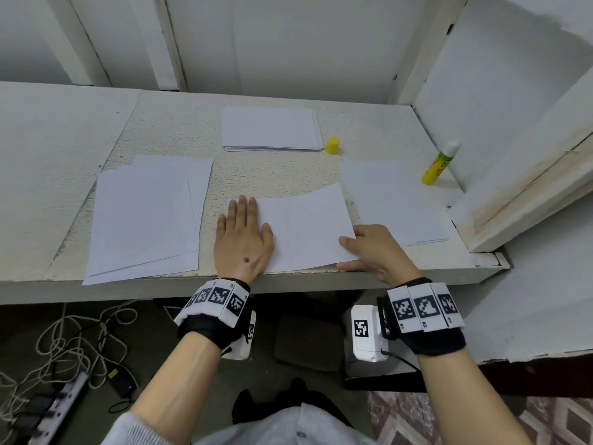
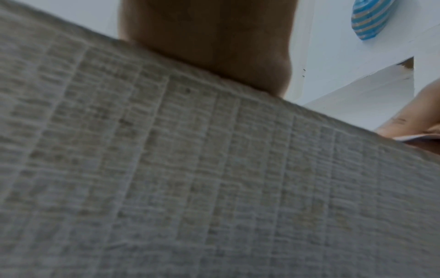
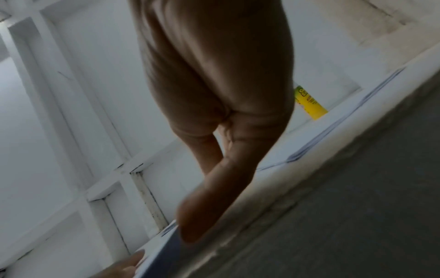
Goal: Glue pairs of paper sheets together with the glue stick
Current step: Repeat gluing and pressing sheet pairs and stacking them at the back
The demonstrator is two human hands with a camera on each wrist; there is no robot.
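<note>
A white sheet [image 1: 305, 229] lies at the shelf's near edge, its far right corner slightly raised. My left hand [image 1: 244, 229] presses flat on the sheet's left end with straight fingers. My right hand [image 1: 349, 255] pinches the sheet's near right corner, index finger on top and thumb at the edge below. The uncapped glue stick [image 1: 441, 163] stands upright at the far right by the wall, apart from both hands; the right wrist view also shows the glue stick [image 3: 309, 103]. Its yellow cap [image 1: 333, 145] stands beside the back stack of sheets [image 1: 271, 128].
A loose pile of sheets [image 1: 147, 216] lies to the left and another pile [image 1: 394, 200] to the right of the middle sheet. White walls close the shelf [image 1: 179, 130] at the back and right. Cables and a power strip [image 1: 61, 403] lie on the floor below.
</note>
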